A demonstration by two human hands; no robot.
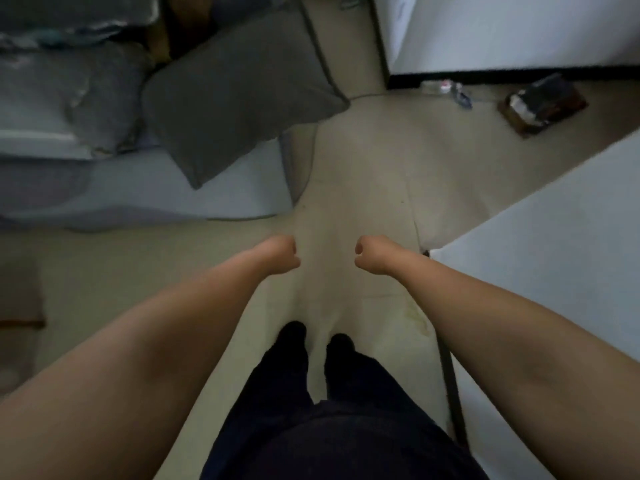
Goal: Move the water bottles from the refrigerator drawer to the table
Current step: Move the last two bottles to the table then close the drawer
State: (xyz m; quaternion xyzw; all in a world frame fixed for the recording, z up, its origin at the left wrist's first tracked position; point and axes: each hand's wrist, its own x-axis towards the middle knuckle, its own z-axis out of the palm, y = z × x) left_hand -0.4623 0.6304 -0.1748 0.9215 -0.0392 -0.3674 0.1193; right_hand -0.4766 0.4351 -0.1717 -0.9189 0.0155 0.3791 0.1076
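I am looking straight down at a beige tiled floor. My left hand (282, 254) and my right hand (370, 256) hang in front of me over the floor, both curled into loose fists with nothing in them. A white table (554, 258) with a dark leg fills the right side, close to my right forearm. A white appliance (502, 29), possibly the refrigerator, stands at the top right. A clear plastic bottle (441, 87) lies on the floor at its base. No drawer shows.
A grey pillow (235, 105) and bedding (69, 140) lie on a low mattress at the left. A dark brown box-like object (540, 103) sits on the floor at the upper right. My dark-trousered legs stand at the bottom centre.
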